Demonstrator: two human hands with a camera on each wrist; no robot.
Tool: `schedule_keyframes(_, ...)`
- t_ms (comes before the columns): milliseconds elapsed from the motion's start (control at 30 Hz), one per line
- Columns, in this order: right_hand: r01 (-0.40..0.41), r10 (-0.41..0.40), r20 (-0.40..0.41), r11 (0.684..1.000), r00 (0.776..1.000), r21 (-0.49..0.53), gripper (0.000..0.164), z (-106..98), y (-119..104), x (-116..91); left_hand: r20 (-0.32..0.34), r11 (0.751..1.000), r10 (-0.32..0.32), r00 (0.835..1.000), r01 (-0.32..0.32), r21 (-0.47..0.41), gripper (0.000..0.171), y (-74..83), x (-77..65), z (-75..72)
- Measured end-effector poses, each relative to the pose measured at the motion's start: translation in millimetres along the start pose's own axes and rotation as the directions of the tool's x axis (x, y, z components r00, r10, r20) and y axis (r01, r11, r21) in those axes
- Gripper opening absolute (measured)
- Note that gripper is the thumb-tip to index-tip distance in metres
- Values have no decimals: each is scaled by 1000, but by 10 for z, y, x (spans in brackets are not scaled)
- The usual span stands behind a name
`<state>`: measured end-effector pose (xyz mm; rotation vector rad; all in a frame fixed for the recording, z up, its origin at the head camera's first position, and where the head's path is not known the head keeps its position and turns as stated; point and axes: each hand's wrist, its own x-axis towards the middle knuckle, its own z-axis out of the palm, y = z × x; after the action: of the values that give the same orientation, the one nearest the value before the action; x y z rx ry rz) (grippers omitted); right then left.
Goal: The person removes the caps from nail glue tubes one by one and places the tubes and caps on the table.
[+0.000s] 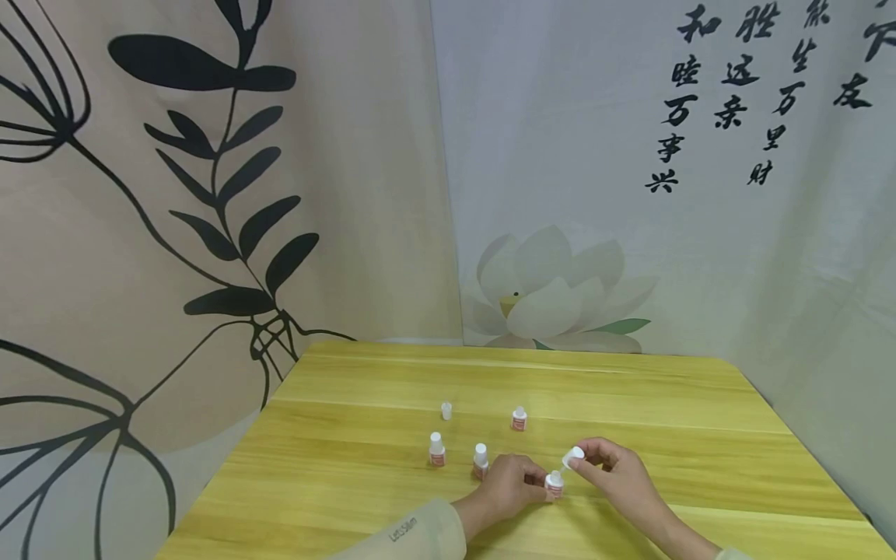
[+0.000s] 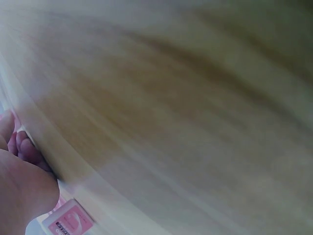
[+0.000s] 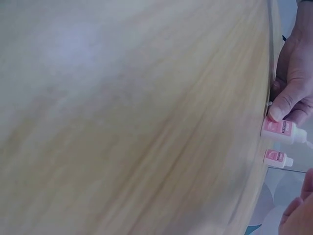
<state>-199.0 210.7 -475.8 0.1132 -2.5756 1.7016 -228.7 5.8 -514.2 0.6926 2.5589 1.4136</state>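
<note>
White and pink: four small bottles [image 1: 437,453], two separate caps [image 1: 446,411].
Held bottle [image 1: 554,488]: white, pink-labelled, pinched between my left hand's [image 1: 514,486] thumb and fingers; my right hand [image 1: 623,476] pinches a white cap [image 1: 572,456] just above. Two bottles stand left of my left hand, one beyond.

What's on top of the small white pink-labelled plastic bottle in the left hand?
A slim pale piece slants from its white neck toward the round white cap in the right hand. The bottle hides whatever is inside it.
</note>
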Motion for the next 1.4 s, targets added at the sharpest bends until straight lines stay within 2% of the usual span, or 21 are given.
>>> schedule_keyframes(400, -20, 20, -6, 1000, 1000, -9, 22, -37, 10, -4, -3, 1000, -17, 1000, 17, -3, 13, 4, -8, 6)
schedule_keyframes(700, 6, -6, -35, 1000, 999, 0, 24, -70, 31, -7, -7, 1000, -13, 1000, 13, 1, 12, 4, -4, 4)
schedule_keyframes(1100, -7, 8, -58, 1000, 998, 16, 35, -94, 76, 25, 3, 1000, 8, 1000, -8, 12, 13, -22, 13, 0)
schedule_keyframes(1400, -17, 18, -52, 999, 998, 28, 29, -112, 83, 26, -4, 1000, 4, 1000, -4, -12, 14, -1, -8, -3)
